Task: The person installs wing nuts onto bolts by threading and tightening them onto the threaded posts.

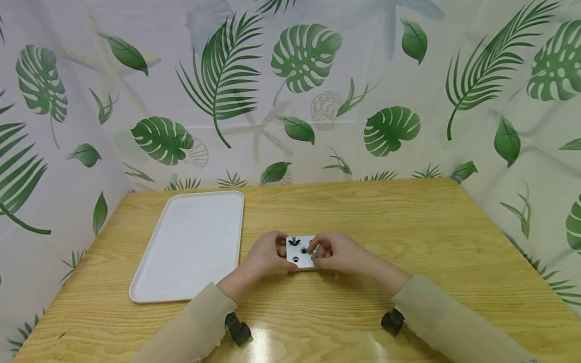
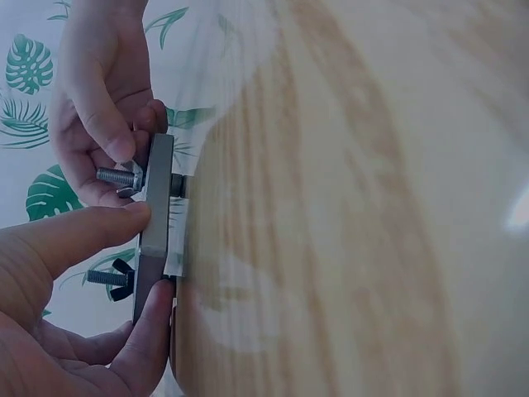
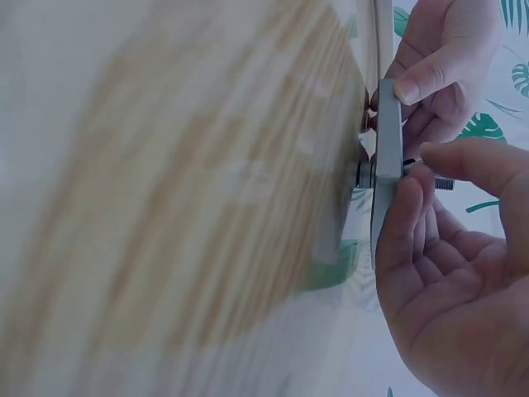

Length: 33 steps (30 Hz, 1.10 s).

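Observation:
A small pale metal plate (image 1: 305, 260) with holes is held just above the table, bolt heads showing on its underside in the wrist views. My left hand (image 1: 266, 254) grips its left side between thumb and fingers. Near the far left corner, a black wing nut (image 2: 124, 281) sits on an upright bolt. A second threaded bolt (image 2: 114, 176) rises at the right side. There, my right hand (image 1: 340, 253) pinches another wing nut (image 2: 137, 177) with thumb and fingers, which partly hide it.
A white rectangular tray (image 1: 192, 242) lies on the left of the wooden table (image 1: 386, 217). A leaf-patterned cloth (image 1: 308, 131) hangs behind the table and along both sides. Each sleeve has a black wrist camera (image 1: 393, 321) on it.

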{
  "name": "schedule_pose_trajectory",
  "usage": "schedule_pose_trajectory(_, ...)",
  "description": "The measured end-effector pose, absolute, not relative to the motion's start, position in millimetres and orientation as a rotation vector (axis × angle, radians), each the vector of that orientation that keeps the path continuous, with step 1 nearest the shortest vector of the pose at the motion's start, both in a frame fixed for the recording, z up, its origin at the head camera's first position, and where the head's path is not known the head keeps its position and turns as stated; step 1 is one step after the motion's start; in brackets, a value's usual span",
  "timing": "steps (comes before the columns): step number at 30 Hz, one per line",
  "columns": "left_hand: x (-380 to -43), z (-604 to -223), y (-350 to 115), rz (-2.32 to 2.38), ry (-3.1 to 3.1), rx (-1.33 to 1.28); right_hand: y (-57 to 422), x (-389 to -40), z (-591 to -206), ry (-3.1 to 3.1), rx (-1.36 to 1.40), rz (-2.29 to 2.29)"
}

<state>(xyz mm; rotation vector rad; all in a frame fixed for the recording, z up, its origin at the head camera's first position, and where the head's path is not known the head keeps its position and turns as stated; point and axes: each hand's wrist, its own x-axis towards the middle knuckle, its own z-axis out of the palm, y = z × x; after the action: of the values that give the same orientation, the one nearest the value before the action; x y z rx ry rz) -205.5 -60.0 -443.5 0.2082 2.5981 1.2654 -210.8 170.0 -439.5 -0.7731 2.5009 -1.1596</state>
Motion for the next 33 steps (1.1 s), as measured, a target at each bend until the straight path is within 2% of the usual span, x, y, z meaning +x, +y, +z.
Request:
schedule_pose_trajectory(18, -206.5, -445.2, -60.1, 1.284, 2.584, 0.229, 153.3, -210.2, -436.5, 2.758, -0.557, -0.924)
schedule_pose_trajectory(33, -208.2, -446.4, -60.0, 1.266, 2.594, 0.226, 165.0, -206.4, -430.0, 2.679, -0.94, -0.81)
